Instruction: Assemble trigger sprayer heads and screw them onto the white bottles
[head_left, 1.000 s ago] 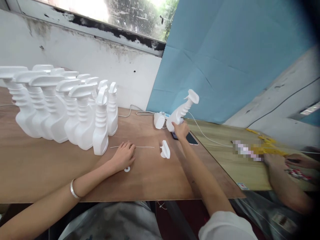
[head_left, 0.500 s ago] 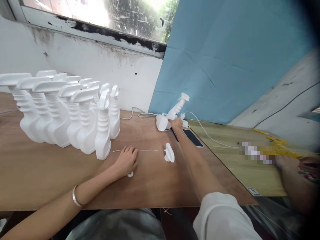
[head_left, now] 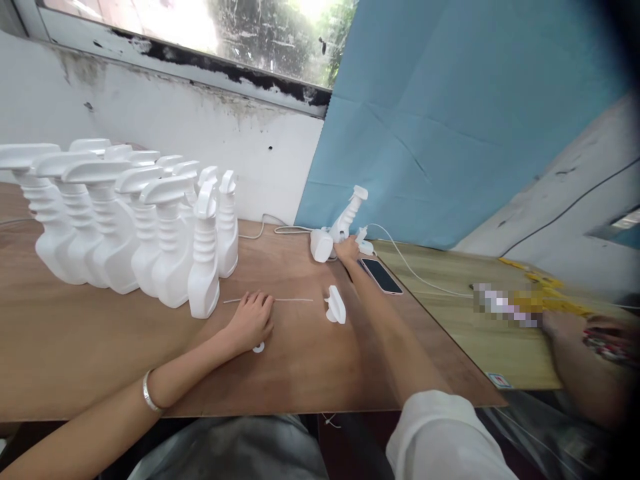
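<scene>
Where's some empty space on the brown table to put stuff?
Between the standing bottles and the left forearm; also from the loose white piece toward the near table edge. It's crowded around the right hand, with a tilted bottle and phone.

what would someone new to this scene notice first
Probably the crowd of white spray bottles on the left side of the brown table, then the big blue sheet hanging behind the right side. Next come the right hand at a separate spray bottle before that sheet, and the left hand over a thin white tube mid-table.
</scene>
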Motion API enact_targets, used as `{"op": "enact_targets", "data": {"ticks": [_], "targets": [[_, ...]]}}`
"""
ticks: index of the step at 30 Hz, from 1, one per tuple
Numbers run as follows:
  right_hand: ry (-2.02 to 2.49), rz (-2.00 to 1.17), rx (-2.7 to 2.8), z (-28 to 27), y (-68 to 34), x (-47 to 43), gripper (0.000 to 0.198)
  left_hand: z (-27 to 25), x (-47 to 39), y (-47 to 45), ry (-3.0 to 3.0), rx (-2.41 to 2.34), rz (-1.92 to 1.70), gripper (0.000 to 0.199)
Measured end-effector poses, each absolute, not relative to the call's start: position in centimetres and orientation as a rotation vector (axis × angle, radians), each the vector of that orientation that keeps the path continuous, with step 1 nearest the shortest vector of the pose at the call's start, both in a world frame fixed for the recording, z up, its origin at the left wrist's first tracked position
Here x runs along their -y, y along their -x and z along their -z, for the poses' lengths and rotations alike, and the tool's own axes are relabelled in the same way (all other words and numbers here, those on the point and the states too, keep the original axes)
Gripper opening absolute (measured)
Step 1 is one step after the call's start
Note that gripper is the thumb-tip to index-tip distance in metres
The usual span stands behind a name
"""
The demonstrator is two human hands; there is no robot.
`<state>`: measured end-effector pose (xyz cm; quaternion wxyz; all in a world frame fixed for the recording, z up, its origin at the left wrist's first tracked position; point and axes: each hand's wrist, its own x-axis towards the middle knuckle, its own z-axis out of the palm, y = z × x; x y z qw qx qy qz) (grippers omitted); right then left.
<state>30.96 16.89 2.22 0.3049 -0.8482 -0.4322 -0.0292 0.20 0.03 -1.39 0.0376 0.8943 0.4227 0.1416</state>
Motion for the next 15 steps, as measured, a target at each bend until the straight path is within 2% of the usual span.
{"op": "enact_targets", "data": {"ticks": [15], "targets": [[2.203,0.059,1.225,-2.53,-30.95,-16.56,0.053,0.98,0.14,-0.23,-2.791,-1.331,-0.379,0.026]]}}
